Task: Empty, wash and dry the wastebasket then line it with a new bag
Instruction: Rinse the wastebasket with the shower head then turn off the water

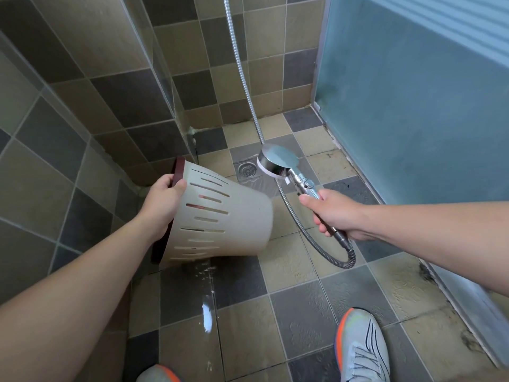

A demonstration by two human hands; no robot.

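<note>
Single view only, head-mounted, wide-angle. It looks steeply down and forward from standing height into a tiled shower corner, with the floor drain [247, 169] near frame centre. Both forearms enter from the lower edges, the left hand [162, 199] and right hand [334, 213] falling at mid-frame, close to the lens. Shoe [362, 346] tips sit at the bottom margin (directly beneath the camera). Straight tile lines bow toward the edges. No second view to compare

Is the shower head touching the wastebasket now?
Apart. The head view shows wet floor tiles between the shower head and the wastebasket base.
</note>
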